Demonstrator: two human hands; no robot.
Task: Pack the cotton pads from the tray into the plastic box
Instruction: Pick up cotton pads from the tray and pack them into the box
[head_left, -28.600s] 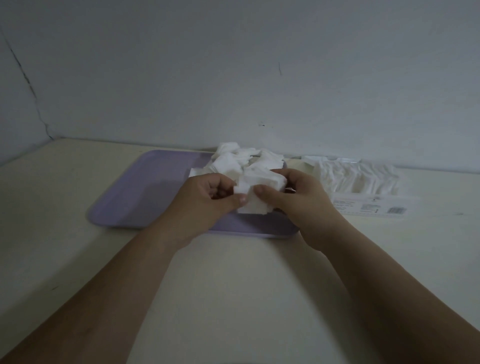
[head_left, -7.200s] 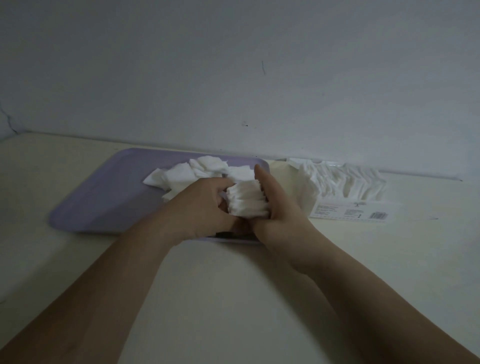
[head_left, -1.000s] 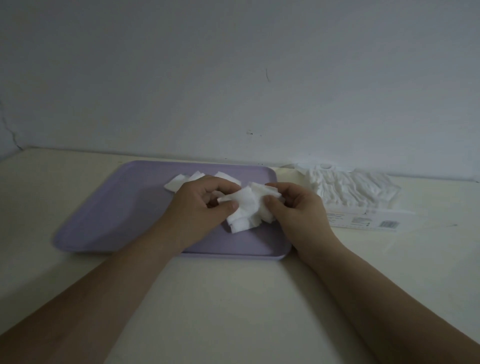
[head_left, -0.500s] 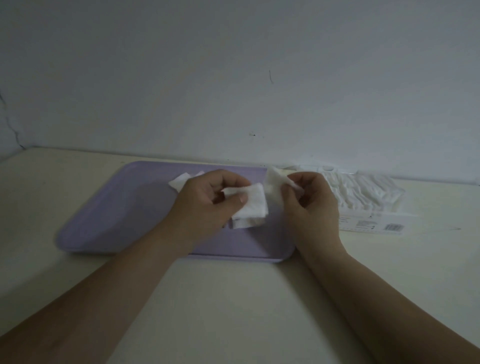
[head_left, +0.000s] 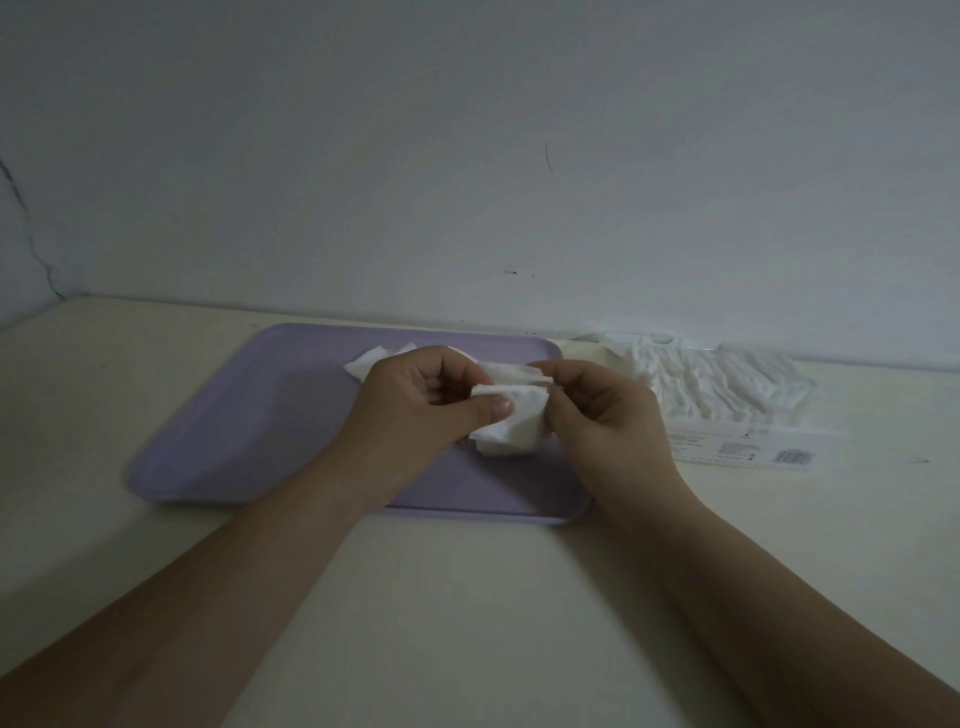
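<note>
A purple tray (head_left: 234, 415) sits on the table (head_left: 467, 597), with a few loose pads (head_left: 366, 364) at its far side. Above the tray, the left hand (head_left: 410, 415) pinches a small stack (head_left: 514, 428) of pads between thumb and curled fingers. The right hand (head_left: 608, 421) meets it, its curled fingers pinching a top pad (head_left: 511, 372) laid against the stack. To the right, just beside the tray, lies the box (head_left: 748, 449), with packed pads (head_left: 717, 382) inside.
</note>
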